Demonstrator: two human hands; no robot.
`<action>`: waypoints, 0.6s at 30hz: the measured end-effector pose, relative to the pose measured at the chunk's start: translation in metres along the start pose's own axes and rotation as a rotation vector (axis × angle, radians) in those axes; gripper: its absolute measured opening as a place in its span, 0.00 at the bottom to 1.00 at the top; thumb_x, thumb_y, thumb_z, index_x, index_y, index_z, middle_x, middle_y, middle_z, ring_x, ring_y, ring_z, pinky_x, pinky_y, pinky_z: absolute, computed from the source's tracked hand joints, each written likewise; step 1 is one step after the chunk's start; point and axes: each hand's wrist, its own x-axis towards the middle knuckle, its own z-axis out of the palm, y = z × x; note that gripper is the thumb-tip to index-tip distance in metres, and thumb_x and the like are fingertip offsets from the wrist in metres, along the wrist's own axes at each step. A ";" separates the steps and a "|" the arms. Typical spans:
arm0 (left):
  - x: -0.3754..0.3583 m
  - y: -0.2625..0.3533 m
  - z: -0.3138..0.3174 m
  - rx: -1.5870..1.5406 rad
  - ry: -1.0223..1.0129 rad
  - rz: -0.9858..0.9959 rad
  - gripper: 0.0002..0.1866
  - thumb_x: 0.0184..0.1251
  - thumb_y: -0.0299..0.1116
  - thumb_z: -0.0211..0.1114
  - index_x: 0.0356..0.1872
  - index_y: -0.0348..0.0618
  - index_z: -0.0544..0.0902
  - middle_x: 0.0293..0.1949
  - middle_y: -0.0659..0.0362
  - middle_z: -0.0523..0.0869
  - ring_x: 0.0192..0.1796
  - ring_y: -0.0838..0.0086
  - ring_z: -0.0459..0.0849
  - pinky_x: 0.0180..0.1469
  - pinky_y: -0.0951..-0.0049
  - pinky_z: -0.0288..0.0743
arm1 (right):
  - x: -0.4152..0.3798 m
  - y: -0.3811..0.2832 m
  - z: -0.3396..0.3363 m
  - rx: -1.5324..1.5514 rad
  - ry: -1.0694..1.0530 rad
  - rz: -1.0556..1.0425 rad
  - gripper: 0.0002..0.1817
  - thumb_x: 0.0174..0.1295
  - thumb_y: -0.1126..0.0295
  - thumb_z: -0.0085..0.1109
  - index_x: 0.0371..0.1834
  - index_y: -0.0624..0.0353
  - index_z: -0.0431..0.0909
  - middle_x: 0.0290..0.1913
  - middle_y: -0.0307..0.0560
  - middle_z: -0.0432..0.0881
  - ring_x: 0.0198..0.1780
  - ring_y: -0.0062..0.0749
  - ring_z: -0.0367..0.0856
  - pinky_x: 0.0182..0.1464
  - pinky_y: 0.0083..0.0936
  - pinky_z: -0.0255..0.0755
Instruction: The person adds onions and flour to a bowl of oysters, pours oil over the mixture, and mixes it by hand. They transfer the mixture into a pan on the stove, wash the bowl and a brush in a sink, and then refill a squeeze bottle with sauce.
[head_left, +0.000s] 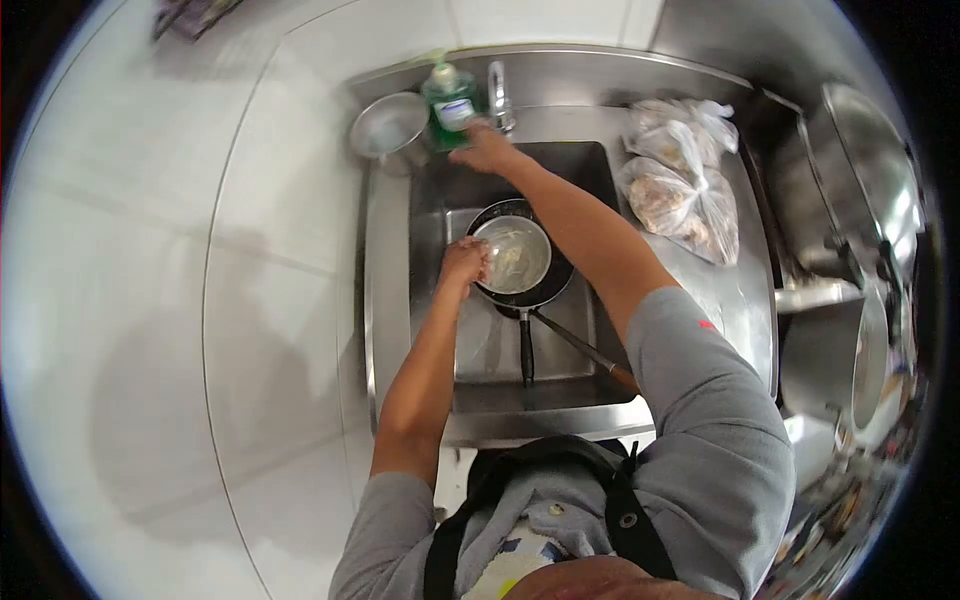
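Bowl [524,255] pinched at nine o'clock by left hand [464,264]; right hand [487,148] blurred at eleven-o'clock bottle [446,92], grip untellable. Bottle step, seemingly; wants bowl steady.

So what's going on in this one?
A person is working at a sink with both hands. The left hand grips the rim of a metal bowl over a black pan in the sink. The right hand is stretched out to the green bottle beside the tap; blur hides whether it is touching it. A metal pot stands left of the bottle, and tied bags lie on the right.
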 end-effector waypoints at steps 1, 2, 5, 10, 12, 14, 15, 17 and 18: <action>0.016 0.006 -0.001 -0.060 -0.048 0.005 0.06 0.65 0.32 0.59 0.32 0.41 0.79 0.22 0.59 0.78 0.21 0.76 0.75 0.22 0.74 0.69 | 0.012 0.000 -0.008 0.126 -0.288 -0.127 0.27 0.56 0.53 0.62 0.50 0.65 0.78 0.50 0.55 0.82 0.51 0.45 0.80 0.56 0.34 0.69; 0.037 0.006 -0.005 -0.068 -0.142 0.032 0.05 0.65 0.31 0.58 0.36 0.41 0.78 0.25 0.59 0.78 0.22 0.75 0.75 0.24 0.72 0.70 | 0.009 -0.004 -0.012 0.274 -0.359 -0.065 0.24 0.57 0.54 0.61 0.46 0.65 0.80 0.47 0.52 0.83 0.49 0.40 0.80 0.54 0.32 0.70; 0.096 0.015 0.003 -0.158 -0.463 0.108 0.10 0.68 0.37 0.54 0.35 0.40 0.76 0.24 0.58 0.78 0.19 0.73 0.74 0.23 0.71 0.69 | -0.016 -0.003 -0.008 0.402 -0.133 0.179 0.20 0.59 0.56 0.60 0.44 0.63 0.81 0.42 0.47 0.84 0.45 0.31 0.80 0.50 0.27 0.71; 0.133 0.060 0.071 -0.770 -0.374 -0.024 0.14 0.68 0.40 0.55 0.37 0.36 0.74 0.28 0.55 0.77 0.31 0.64 0.78 0.33 0.70 0.75 | -0.084 0.062 0.056 0.755 0.447 0.713 0.31 0.56 0.48 0.61 0.55 0.61 0.73 0.48 0.56 0.80 0.52 0.39 0.78 0.54 0.31 0.70; 0.215 0.022 0.087 -0.960 -0.600 -0.070 0.15 0.68 0.39 0.55 0.39 0.34 0.74 0.31 0.53 0.78 0.35 0.62 0.79 0.38 0.68 0.77 | -0.118 -0.009 0.041 1.266 0.384 0.732 0.29 0.57 0.49 0.61 0.52 0.61 0.74 0.47 0.53 0.79 0.50 0.40 0.77 0.51 0.35 0.72; 0.176 0.030 0.090 -1.048 -0.497 -0.044 0.13 0.67 0.34 0.56 0.44 0.32 0.76 0.40 0.49 0.79 0.42 0.61 0.80 0.45 0.64 0.78 | -0.108 0.059 0.075 1.317 0.446 0.690 0.21 0.59 0.53 0.59 0.47 0.59 0.76 0.44 0.51 0.81 0.45 0.40 0.79 0.47 0.36 0.74; 0.149 0.033 0.084 -0.966 -0.491 0.011 0.13 0.67 0.30 0.58 0.47 0.31 0.76 0.43 0.48 0.80 0.45 0.61 0.80 0.48 0.63 0.77 | -0.101 0.095 0.091 1.357 0.467 0.644 0.18 0.60 0.55 0.57 0.44 0.57 0.77 0.42 0.49 0.82 0.42 0.40 0.80 0.46 0.37 0.75; 0.096 0.032 0.089 -0.523 -0.119 0.190 0.16 0.66 0.28 0.55 0.53 0.32 0.76 0.49 0.48 0.79 0.51 0.63 0.79 0.55 0.68 0.72 | -0.094 0.136 0.093 1.389 0.419 0.544 0.12 0.62 0.59 0.55 0.38 0.55 0.79 0.38 0.47 0.83 0.37 0.40 0.81 0.43 0.38 0.76; 0.094 0.015 0.092 -0.446 -0.084 0.273 0.19 0.65 0.28 0.54 0.57 0.33 0.75 0.52 0.51 0.79 0.53 0.66 0.77 0.57 0.71 0.69 | -0.083 0.114 0.065 0.430 0.130 0.585 0.15 0.59 0.59 0.58 0.43 0.57 0.79 0.41 0.49 0.83 0.42 0.43 0.82 0.44 0.37 0.76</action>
